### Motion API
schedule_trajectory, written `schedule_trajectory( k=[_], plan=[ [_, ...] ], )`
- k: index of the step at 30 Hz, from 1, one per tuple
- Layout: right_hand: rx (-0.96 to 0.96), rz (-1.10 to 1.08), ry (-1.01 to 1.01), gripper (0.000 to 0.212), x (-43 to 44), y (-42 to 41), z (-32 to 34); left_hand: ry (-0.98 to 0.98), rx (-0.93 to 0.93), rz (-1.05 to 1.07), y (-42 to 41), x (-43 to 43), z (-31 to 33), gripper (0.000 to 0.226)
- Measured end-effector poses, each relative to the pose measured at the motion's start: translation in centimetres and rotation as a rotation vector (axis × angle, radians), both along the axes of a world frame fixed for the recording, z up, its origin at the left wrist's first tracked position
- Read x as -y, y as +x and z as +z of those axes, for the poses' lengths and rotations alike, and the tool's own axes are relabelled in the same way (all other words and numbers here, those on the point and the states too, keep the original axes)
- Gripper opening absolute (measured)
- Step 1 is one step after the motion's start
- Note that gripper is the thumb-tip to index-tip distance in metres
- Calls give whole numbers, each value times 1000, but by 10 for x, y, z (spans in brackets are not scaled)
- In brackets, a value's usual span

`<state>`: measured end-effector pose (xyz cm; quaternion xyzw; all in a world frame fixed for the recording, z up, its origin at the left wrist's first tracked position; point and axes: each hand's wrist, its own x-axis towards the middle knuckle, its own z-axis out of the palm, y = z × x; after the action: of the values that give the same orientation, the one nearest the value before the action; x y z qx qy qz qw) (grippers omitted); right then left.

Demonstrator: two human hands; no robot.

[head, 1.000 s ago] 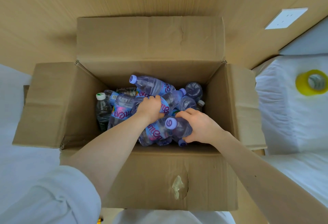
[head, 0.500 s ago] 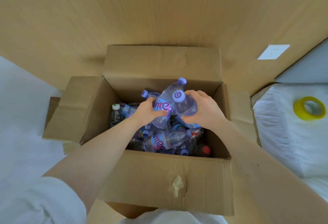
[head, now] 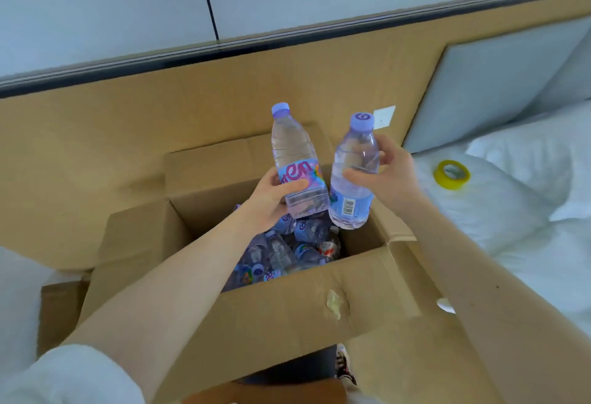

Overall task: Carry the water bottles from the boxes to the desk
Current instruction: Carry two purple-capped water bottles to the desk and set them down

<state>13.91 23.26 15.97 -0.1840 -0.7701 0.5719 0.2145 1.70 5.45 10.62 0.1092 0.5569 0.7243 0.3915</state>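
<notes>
We are gripping one water bottle in each hand, and both are hanging above the open cardboard box point(head: 287, 307), clear of its flaps. Our left hand point(head: 271, 199) is wrapping around the lower half of the labelled bottle point(head: 294, 154), with the thumb lying across the pink-and-blue label. We judge that band to be the firmest place to squeeze. Our right hand point(head: 388, 176) is clasping the second bottle point(head: 353, 173) at its middle, thumb in front and fingers curling behind, so the barcode end is hanging free below the palm.

Both bottles are standing cap-up and leaning slightly apart at the top, with their lower bodies close together. We cannot tell whether they are touching. Taking one in each hand is, we think, a way of moving two per trip.

The loose bottles point(head: 287, 250) are lying heaped in the bottom of the box, so by our reckoning most of the carrying is not yet done. The desk is not showing anywhere in this view. A roll of yellow tape point(head: 451, 174) is sitting on the white pillow point(head: 499, 211) to our right, well apart from the box. We are expecting the next move to call for turning toward the desk with a steady squeeze, since thin plastic tends to give and slip.
</notes>
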Motion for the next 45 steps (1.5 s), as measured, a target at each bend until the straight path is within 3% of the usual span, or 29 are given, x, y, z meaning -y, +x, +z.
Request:
schedule_trajectory(
  k=[2,4,7,10,14,19,21,23,30,36,38,41,45],
  plan=[
    [-57,-64,-89,40,5,29,9,37,-31,-92,13,-1,12,59],
    [-129,-127,-160,44,11,58,17,56,-83,-178,30,-3,20,54],
    [-224,-263,-263,53,21,104,31,85,-141,-311,59,-11,30,69],
    [-286,-370,-324,49,26,151,42,115,-104,-424,92,-28,36,79],
    [-353,-518,-417,46,25,214,52,56,-22,-557,140,-55,50,45],
    [-521,-631,-657,29,30,296,58,3,4,-670,217,-87,60,64],
    [-582,-629,-694,42,31,335,55,-8,16,-736,254,-100,64,42],
    [-628,-702,-733,41,37,378,52,-25,33,-839,295,-111,67,22],
    [-731,-919,-760,52,83,545,35,-104,53,-1152,467,-124,57,24],
    [-776,-1207,-816,62,145,700,13,-188,31,-1391,632,-103,32,61],
    [-787,-1268,-789,58,169,747,9,-197,3,-1460,681,-92,28,70],
    [-804,-1291,-688,45,207,803,12,-202,3,-1576,746,-71,24,55],
    [-858,-1377,-570,36,246,859,14,-217,-22,-1701,817,-56,21,56]
  ],
)
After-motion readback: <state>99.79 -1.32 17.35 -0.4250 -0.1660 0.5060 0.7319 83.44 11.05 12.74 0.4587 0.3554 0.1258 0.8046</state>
